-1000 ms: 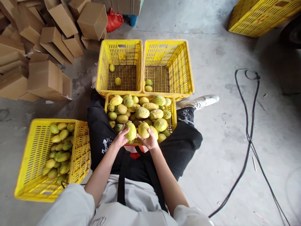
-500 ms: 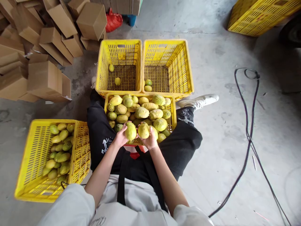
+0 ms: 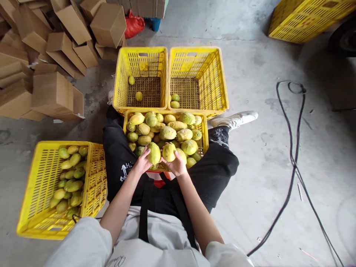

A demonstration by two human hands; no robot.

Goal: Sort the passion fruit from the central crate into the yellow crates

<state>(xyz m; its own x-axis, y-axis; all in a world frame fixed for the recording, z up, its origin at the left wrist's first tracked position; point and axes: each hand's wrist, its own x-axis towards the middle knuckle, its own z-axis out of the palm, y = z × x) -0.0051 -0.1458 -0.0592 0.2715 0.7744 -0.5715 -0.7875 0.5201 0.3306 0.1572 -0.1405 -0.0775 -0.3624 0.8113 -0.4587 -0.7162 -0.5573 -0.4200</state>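
Note:
My left hand [image 3: 143, 161] is closed around a yellow-green oval fruit [image 3: 154, 153], held just above the near edge of a full yellow crate [image 3: 205, 137]. Close beside it, my right hand [image 3: 177, 164] grips a rounder, yellower fruit [image 3: 168, 152] that has a small dark spot. Another pale yellow fruit [image 3: 182, 156] shows behind my right hand; I cannot tell whether the hand touches it. Between my legs, the crate is heaped with similar fruit [image 3: 167, 133], some smooth and some with bumpy skin. Both hands partly cover the pile's near side.
Beyond the full crate stand two deeper crates, a left one [image 3: 119, 78] and a right one [image 3: 224, 85], each with a few fruits inside. A tilted crate [image 3: 36, 193] at my left holds several more. Cardboard boxes [image 3: 52, 92] lie far left; a black cable [image 3: 292, 167] crosses the floor at right.
Both hands have shifted very slightly, still holding the same two fruits side by side. The fruit in my right hand has turned a little. The crates and pile stay as they were.

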